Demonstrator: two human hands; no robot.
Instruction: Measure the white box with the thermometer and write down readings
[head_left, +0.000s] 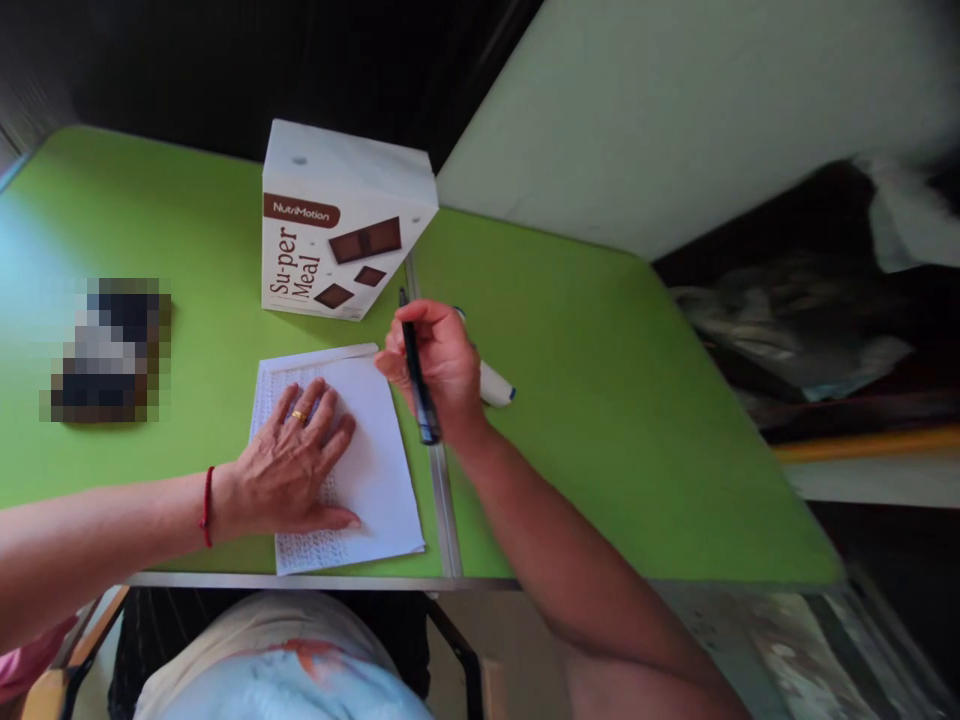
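Observation:
White sheets of paper (379,470) lie near the table's front edge, with dense rows of handwriting down their left part. My left hand (296,465) rests flat on them, fingers spread, covering some of the writing. Just right of the paper's upper corner, my right hand (442,370) grips a dark pen (414,375) between thumb and fingers. The pen is raised off the paper, one end pointing away from me and the other toward me. Partly hidden behind that hand is a white cylindrical item (496,386) with a blue end, lying on the table.
A white NutriMotion box (345,230) stands behind the paper. To the left lies a pixelated rectangular object (109,350). The green table (585,400) has a metal seam (444,510) running front to back. A pale wall (675,110) and dark shelving with bags (802,320) are at the right.

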